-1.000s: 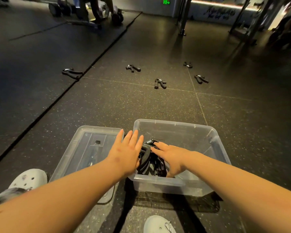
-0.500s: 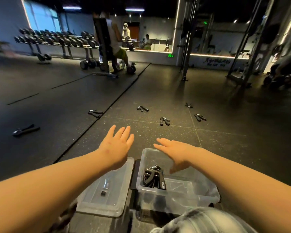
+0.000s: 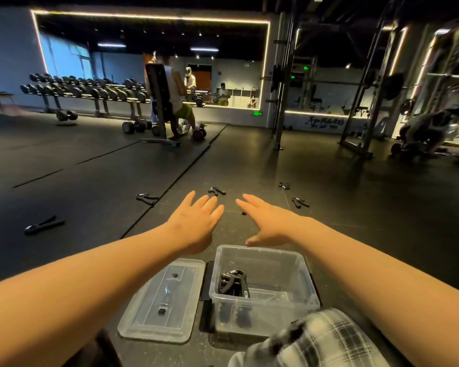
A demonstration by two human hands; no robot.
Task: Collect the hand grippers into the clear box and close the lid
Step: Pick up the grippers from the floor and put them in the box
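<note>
Grippers (image 3: 232,283) in clear box (image 3: 270,263) tangled, hard to count; L hand (image 3: 196,226) & R hand (image 3: 268,223) empty, fingers straight.

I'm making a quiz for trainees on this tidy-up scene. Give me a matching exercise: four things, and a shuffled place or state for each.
1. clear box
2. lid
3. left hand
4. leftmost hand gripper

A. off, flat on the floor left of the box
B. open, holding nothing
C. on the floor far to the left
D. open-topped, black hand grippers inside

Pairs: 1-D, 2-A, 3-B, 4-C
</note>
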